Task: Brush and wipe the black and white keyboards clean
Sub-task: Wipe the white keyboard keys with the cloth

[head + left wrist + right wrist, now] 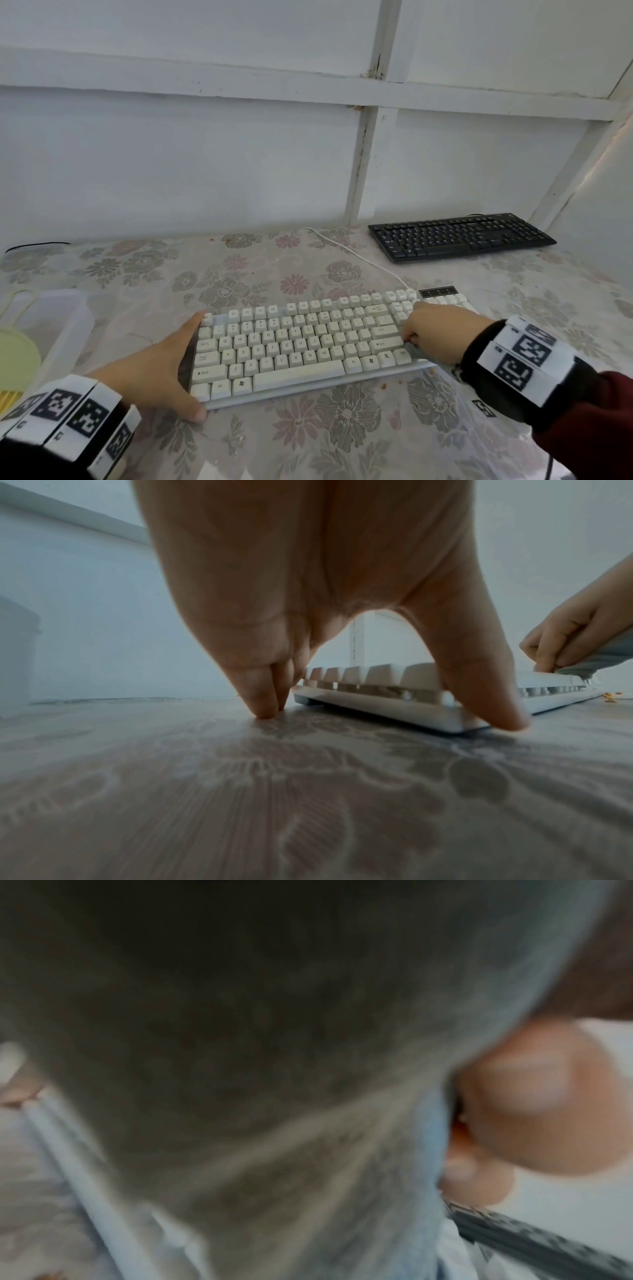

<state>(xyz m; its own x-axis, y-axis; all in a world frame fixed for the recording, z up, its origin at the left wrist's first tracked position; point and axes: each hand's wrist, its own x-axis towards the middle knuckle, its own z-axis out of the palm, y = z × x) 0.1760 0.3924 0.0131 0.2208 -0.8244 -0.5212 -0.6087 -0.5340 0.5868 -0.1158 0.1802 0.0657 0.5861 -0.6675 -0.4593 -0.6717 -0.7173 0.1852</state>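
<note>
Fingers of the right hand (pixel 432 331) are curled, pinching a grey cloth (pixel 582 662) against the right end of the white keyboard (pixel 294 346). The left hand (pixel 161 370) braces the keyboard's left edge with straight fingers and thumb spread, gripping nothing. This keyboard lies near, centred on the floral tablecloth (pixel 342 428); the black keyboard (pixel 459 236) sits far right, well apart.

Risks, as judged:
- Hard wiping toward the left may slide the keyboard if the brace slackens.
- Cloth edges may catch under keycaps and lift them.
- Crumbs (pixel 383 386) just beside the near edge may be dragged back onto the keys.
- The white cable (pixel 359 255) may snag if the keyboard shifts.
</note>
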